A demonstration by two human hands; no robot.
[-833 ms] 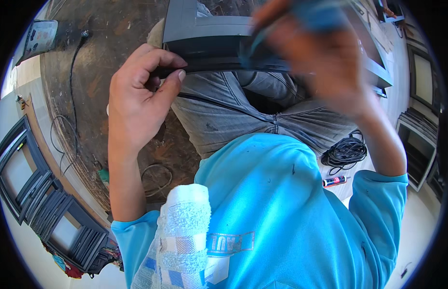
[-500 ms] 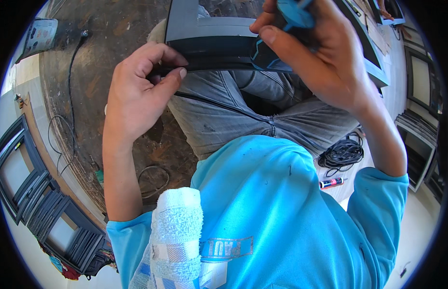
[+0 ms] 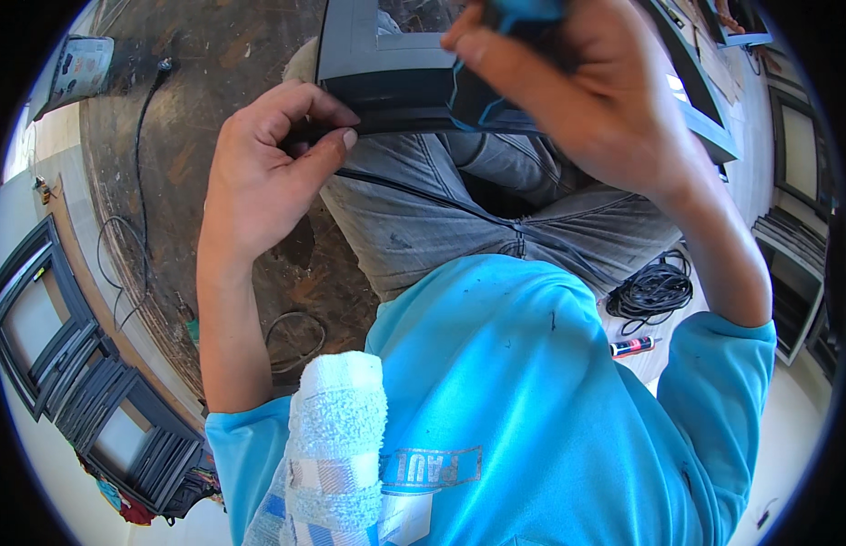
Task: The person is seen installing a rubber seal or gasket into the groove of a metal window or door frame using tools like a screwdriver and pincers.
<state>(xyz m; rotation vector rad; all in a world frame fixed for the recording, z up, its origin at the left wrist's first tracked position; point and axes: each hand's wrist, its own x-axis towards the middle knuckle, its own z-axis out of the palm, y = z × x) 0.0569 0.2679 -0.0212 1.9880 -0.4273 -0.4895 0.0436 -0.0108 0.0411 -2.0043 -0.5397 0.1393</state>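
Observation:
A dark grey frame (image 3: 409,59), like a window frame, rests across my lap at the top of the view. My left hand (image 3: 273,164) is closed at its near left edge, thumb and forefinger pinching a thin black rubber strip (image 3: 423,202) there. From below that hand the strip runs over my grey trousers to the right. My right hand (image 3: 591,100), slightly blurred, wraps round a blue-and-black screwdriver (image 3: 477,96). Its handle end points down against the frame's near edge; the shaft is out of sight.
At right lie a black coil of strip (image 3: 655,291) and a sealant tube (image 3: 632,347). Several dark frames (image 3: 113,409) are stacked at left, with more frames (image 3: 796,155) at right. A black cable (image 3: 142,136) crosses the brown board. Another person's hand (image 3: 728,16) shows at upper right.
My right hand and the screwdriver have moved a little left along the frame's edge. My left hand keeps its pinch, almost still.

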